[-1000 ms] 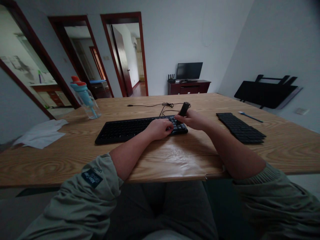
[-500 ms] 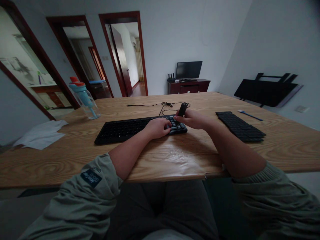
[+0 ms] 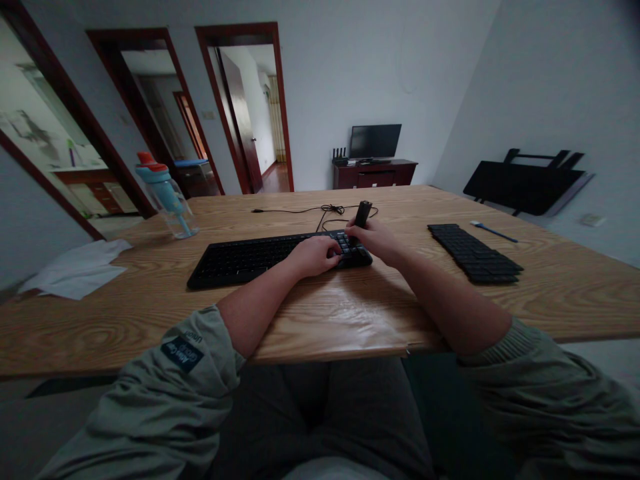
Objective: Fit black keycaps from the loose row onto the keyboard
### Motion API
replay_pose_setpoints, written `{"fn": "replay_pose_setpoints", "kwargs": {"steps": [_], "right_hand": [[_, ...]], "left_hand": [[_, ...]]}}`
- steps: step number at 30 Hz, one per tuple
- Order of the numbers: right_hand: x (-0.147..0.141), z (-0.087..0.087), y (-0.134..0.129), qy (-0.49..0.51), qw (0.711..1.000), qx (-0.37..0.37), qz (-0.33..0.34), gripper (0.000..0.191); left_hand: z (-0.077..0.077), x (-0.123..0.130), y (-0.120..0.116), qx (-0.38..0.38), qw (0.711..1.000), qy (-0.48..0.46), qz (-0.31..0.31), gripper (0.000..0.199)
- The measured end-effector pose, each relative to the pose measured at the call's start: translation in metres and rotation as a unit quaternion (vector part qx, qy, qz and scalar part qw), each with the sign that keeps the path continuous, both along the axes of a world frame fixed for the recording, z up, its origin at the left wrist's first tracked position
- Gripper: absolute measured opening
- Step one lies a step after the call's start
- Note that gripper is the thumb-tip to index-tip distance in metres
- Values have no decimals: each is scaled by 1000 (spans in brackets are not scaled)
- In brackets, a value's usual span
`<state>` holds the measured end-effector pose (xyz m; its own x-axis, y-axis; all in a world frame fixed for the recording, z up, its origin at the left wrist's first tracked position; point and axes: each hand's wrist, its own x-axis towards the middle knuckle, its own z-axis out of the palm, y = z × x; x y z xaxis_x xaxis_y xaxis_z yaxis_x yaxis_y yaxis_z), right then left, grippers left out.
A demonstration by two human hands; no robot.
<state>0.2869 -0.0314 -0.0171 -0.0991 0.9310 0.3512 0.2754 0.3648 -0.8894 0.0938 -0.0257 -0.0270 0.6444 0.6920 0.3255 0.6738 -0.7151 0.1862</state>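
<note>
keyboard [image 3: 240, 260] lies flat on wood-grain table [image 3: 320, 327], in front of the person; the 2 hands are at its right end. right hand [image 3: 376, 239] is closed round a black tool [image 3: 364, 212], held near-upright, slightly tilted, over the number keys; its lower end is hidden, so can't tell if it touches a key. left hand [image 3: 314, 256] rests on the keyboard just beside it, fingers curled, small gap at thumb; can't tell if it grips anything.

risks, imo: a tool slip could scratch keys or poke left-hand fingers, b/c they're so near & the tool's tip is prob hard to see. keyboard might skid if left hand presses too lightly. bundled cable [image 3: 333, 209] lies just behind keyboard, nr right hand, so poss snag if the tool swings fwd. a wide right elbow could nudge the dark key-patterned piece [image 3: 470, 253], w/ blue-handled brush [image 3: 495, 232] just past it.

containers: only 1 clear on the table, the see-thru bottle [image 3: 186, 220], upright at far left, well apart from hands. red-&-blue lid is on, pale blue insert [image 3: 171, 197] inside; can't tell re liquid. a spill seems unlikely unless an arm sweeps left. white sheets [image 3: 75, 267] lie nr it, paper or cloth unclear.
</note>
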Motion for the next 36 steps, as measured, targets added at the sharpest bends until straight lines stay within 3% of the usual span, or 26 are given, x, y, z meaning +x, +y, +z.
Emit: {"fn": "replay_pose_setpoints", "kwargs": {"steps": [4,9,20,36], "right_hand": [[-29,-12,-2,182,978,-82,-51,11],[-42,-20,5,264,958,-35,-102,23],[-42,-19,-2,210,971,-8,-111,28],[-39,-15,-7,168,981,-9,-95,29]], "left_hand": [[0,1,2,-7,1000,5,-2,24],[1,-1,6,-12,1000,11,-7,26],[7,-11,3,5,999,48,-9,26],[0,-7,5,-45,997,-26,-48,28]]}}
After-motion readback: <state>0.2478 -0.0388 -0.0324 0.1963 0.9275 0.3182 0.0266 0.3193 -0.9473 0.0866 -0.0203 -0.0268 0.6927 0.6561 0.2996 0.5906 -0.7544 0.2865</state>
